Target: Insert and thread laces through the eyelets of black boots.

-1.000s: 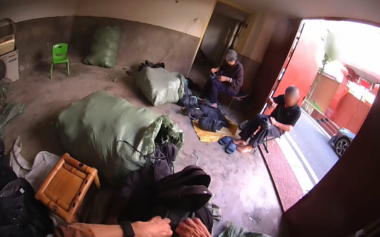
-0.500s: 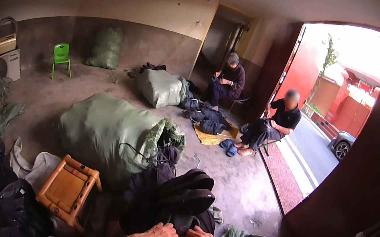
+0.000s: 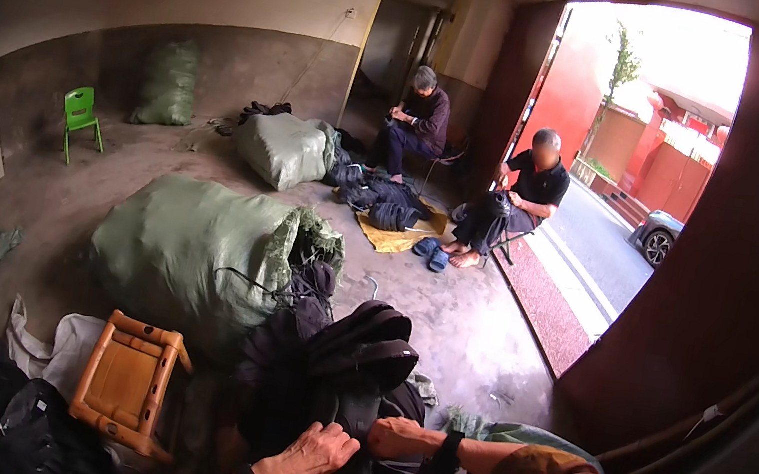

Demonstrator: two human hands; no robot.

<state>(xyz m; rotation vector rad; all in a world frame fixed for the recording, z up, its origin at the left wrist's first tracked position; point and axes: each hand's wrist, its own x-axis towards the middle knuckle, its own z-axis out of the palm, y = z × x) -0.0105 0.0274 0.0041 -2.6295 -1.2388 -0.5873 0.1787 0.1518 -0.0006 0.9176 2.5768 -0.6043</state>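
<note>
A black padded bag [image 3: 363, 361], its upper part made of rounded dark folds, lies before me at the lower middle. My left hand [image 3: 312, 459] is closed on its near side, the fingers pinched together at the dark cloth. Beside it my right hand [image 3: 400, 440] is closed too, turned sideways with its fingertips hidden against the bag. Both hands press on the same black fabric, with a small gap between them. Whatever finer part the fingers grip is too dark to make out.
A large green woven sack [image 3: 194, 250] spills dark items beyond the bag. A bamboo stool [image 3: 126, 380] and a heap of black bags [image 3: 28, 414] are left. Two seated people [image 3: 417, 122] handle dark pieces near the open doorway. A green chair [image 3: 81, 121] stands farther off.
My right hand has turned and shifted slightly up, its elbow raised and swung outward to the right. My left hand stays at the bag. The whole view has shifted a little.
</note>
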